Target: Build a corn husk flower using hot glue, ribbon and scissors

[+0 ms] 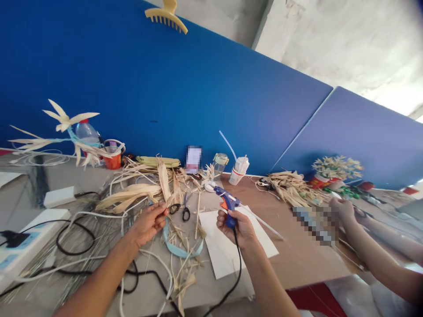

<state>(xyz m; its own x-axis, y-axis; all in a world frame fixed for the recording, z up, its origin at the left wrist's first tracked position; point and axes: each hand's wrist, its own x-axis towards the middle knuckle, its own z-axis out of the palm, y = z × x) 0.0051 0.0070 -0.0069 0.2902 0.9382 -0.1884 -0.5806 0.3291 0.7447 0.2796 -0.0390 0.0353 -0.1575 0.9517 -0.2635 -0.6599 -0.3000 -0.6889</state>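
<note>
My right hand (239, 226) is wrapped around a blue hot glue gun (229, 200) with an orange trigger, its nozzle pointing up and to the left. A white glue stick (264, 222) sticks out behind it. To the left, the fingers of my left hand (150, 223) pinch the lower end of a pale, pointed corn husk (164, 181). Black-handled scissors (185, 211) lie just beyond that hand. A light blue ribbon (180, 251) curls below the scissors. Under the glue gun is a white sheet of paper (224, 255).
Dried husks (132, 196) and cables litter the left side, beside a power strip (29, 233). A husk flower (68, 119) stands at the back left. A phone (194, 159) and a cup (238, 171) stand by the blue partition (205, 88). Another person's hands (345, 213) work at right.
</note>
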